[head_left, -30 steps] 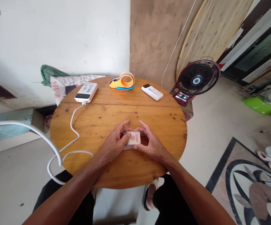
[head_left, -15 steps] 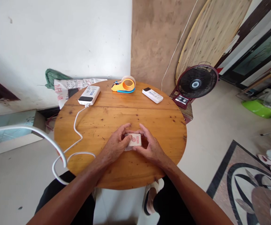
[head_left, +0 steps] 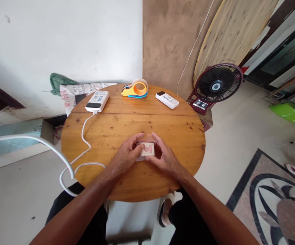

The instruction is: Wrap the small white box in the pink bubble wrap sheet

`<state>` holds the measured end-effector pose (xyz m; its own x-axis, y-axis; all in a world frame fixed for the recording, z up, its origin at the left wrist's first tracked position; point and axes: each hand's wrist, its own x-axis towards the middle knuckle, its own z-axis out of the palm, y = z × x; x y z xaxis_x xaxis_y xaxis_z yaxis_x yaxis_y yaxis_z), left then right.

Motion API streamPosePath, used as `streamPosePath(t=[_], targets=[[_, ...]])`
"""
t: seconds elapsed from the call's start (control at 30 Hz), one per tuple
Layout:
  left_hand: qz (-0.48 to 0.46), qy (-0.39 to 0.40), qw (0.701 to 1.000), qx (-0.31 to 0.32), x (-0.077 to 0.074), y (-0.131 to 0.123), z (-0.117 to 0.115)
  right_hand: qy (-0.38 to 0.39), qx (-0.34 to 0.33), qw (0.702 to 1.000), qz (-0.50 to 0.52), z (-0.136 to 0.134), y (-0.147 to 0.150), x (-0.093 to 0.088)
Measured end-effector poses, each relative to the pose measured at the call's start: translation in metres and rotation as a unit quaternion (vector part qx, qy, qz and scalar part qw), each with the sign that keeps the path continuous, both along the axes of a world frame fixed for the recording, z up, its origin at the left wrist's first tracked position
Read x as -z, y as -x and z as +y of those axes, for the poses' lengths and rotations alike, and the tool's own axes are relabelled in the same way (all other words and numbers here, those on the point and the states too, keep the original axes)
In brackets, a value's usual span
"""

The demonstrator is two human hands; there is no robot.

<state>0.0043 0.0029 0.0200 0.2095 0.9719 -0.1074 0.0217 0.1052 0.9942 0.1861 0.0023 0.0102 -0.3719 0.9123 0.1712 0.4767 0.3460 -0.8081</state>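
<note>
On the front half of the round wooden table (head_left: pixel 106 131), both hands close around a small white pack with red print, which looks like a deck of cards (head_left: pixel 149 149). My left hand (head_left: pixel 126 153) grips its left side, the thumb lying across the top face. From the right, my right hand (head_left: pixel 167 159) curves around it, with the thumb at the near edge and the fingers at the far edge. Something see-through shows at the pack's lower left; I cannot make out what it is. The fingers partly hide the far side.
A white power bank (head_left: pixel 98 101) with a plugged-in white cable (head_left: pixel 84 134) lies back left. An orange tape dispenser (head_left: pixel 134 89) stands at the back, and a second white power bank (head_left: pixel 167 100) lies back right. A fan (head_left: pixel 215 86) stands beyond the table's right edge.
The camera view has shifted slightly. Both hands keep their hold on the deck of cards, with the fingers moving only a little.
</note>
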Motion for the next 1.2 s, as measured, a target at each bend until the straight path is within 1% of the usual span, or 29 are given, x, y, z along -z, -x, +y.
streamPosePath(t=[0.33, 0.53, 0.7, 0.83, 0.93, 1.07, 1.2], targets=[[0.033, -0.006, 0.999, -0.006, 0.0011, -0.0004, 0.0005, -0.008, 0.002, 1.000, -0.007, 0.0005, -0.0016, 0.0041], [0.078, -0.005, 0.997, -0.015, 0.0015, -0.0003, 0.0005, -0.006, -0.001, 1.000, -0.006, 0.0010, -0.0017, 0.0048], [0.058, 0.002, 0.998, -0.018, -0.0001, -0.0003, 0.0002, -0.009, 0.005, 1.000, -0.009, 0.0002, -0.0016, 0.0051], [0.032, 0.007, 0.999, -0.009, 0.0019, 0.0001, 0.0005, -0.004, 0.003, 1.000, 0.001, -0.0009, -0.0009, 0.0050], [0.037, 0.002, 0.999, -0.010, 0.0031, 0.0006, 0.0007, -0.008, 0.003, 1.000, 0.004, -0.0016, -0.0006, 0.0052], [0.055, -0.017, 0.998, 0.001, -0.0003, 0.0004, 0.0009, -0.010, 0.015, 1.000, 0.000, -0.0018, 0.0001, 0.0042], [0.050, -0.038, 0.998, 0.011, -0.0048, -0.0001, 0.0006, 0.020, 0.011, 1.000, 0.013, -0.0012, 0.0013, 0.0001]])
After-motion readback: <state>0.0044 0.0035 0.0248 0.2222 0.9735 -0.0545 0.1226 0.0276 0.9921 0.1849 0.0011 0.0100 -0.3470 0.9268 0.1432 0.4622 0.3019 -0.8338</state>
